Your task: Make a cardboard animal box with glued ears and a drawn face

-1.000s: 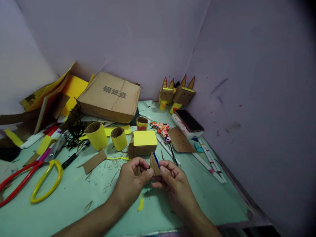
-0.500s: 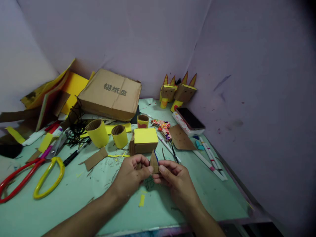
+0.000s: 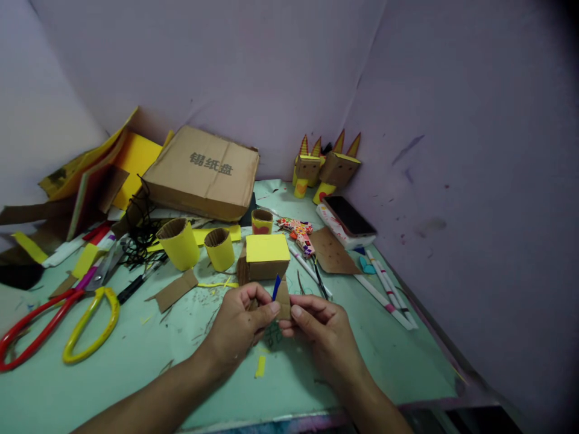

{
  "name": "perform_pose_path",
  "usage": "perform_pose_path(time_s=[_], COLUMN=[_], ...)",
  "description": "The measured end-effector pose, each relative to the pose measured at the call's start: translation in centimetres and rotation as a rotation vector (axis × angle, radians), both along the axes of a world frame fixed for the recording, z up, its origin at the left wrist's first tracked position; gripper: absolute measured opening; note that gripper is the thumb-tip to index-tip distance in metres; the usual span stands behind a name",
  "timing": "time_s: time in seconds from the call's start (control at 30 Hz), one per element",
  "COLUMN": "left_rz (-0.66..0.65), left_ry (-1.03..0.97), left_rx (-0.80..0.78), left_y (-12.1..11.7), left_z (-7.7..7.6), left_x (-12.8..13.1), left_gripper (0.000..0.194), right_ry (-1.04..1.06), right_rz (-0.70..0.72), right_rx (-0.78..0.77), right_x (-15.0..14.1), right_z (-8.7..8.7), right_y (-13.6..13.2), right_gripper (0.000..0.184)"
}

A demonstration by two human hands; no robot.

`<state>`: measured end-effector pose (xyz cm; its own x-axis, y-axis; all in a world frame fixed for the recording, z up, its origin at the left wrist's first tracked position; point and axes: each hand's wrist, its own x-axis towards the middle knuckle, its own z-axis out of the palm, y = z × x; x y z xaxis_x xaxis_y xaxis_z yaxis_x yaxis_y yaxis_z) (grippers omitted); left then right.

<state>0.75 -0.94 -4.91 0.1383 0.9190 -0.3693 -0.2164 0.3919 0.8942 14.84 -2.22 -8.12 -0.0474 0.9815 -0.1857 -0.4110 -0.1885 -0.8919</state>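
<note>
Between my two hands is a small brown cardboard piece (image 3: 283, 304), its lower right edge pinched under the thumb of my right hand (image 3: 319, 322). My left hand (image 3: 246, 316) is closed with thumb against fingers, and a narrow blue pointed paper piece (image 3: 275, 287) sticks up from its fingertips, left of the cardboard. My left thumb tip also meets the cardboard's left edge. Just beyond my fingers sits a cardboard box with a yellow top (image 3: 266, 248). A small yellow strip (image 3: 260, 366) lies on the table below my hands.
Yellow-covered cardboard tubes (image 3: 183, 250) stand behind my left hand. Large scissors (image 3: 97, 325) lie at the left. A patterned glue gun (image 3: 301, 234), markers (image 3: 389, 286) and a phone (image 3: 350, 217) are on the right. Behind are a large cardboard box (image 3: 203, 172) and cardboard figures (image 3: 337, 172).
The blue pointed piece, earlier a sliver along the cardboard's right edge, now shows left of it at my left fingertips. The cardboard's visible shape has changed. Both hands have stayed nearly in place.
</note>
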Motion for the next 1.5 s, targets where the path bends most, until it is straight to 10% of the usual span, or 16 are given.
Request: perform_pose_path(time_s=[1.5], left_rz=[-0.165], left_ry=[0.277], left_rx=[0.205], left_y=[-0.16], left_z=[-0.07], left_x=[0.27], left_gripper=[0.02], right_ry=[0.111], right_rz=[-0.016], right_rx=[-0.045], right_x=[-0.12], right_z=[0.27], right_y=[-0.03], right_gripper=[0.029])
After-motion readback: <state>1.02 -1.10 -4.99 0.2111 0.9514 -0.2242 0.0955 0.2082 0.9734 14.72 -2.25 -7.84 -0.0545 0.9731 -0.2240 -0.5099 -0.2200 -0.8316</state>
